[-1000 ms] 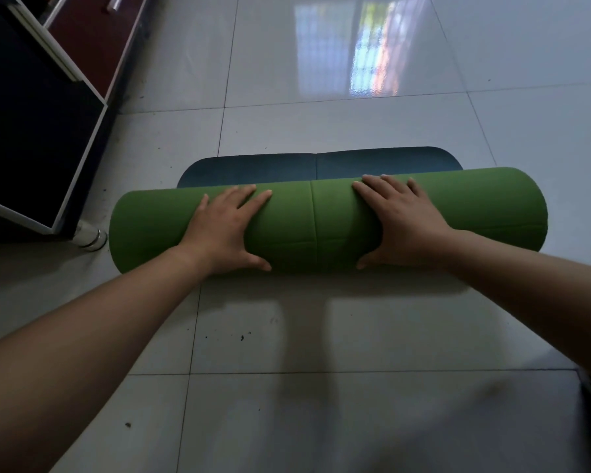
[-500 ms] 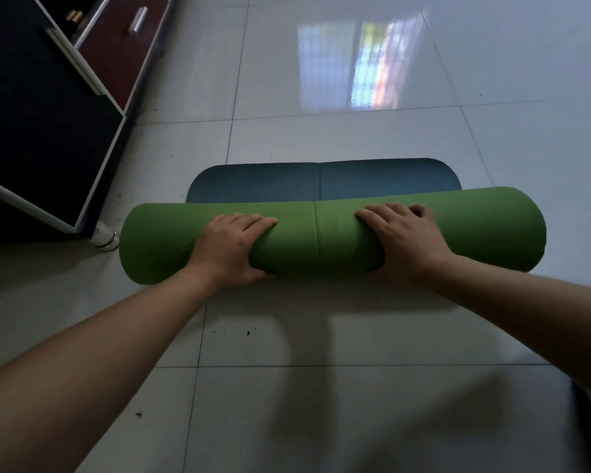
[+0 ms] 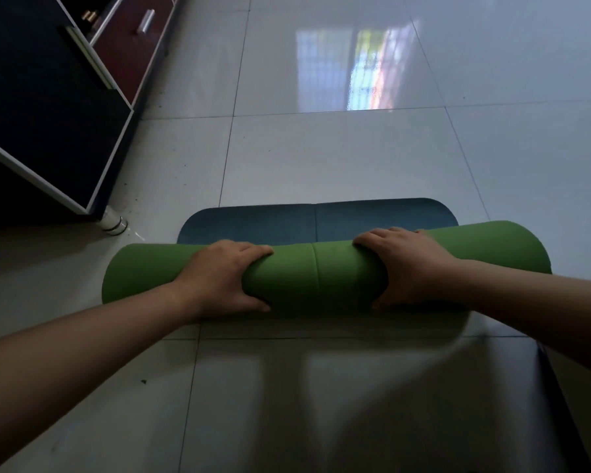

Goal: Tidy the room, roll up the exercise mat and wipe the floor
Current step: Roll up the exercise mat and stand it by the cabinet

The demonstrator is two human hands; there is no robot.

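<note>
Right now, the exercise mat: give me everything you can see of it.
The exercise mat is almost fully rolled into a thick green cylinder lying crosswise on the tiled floor. Its outer face looks like matte green foam; the inner face is dark blue, and a short flap with rounded corners lies flat beyond the roll. A thin line crosses the middle of both faces. The left hand and right hand grip the roll from above on either side of that line, pressing the foam in.
</note>
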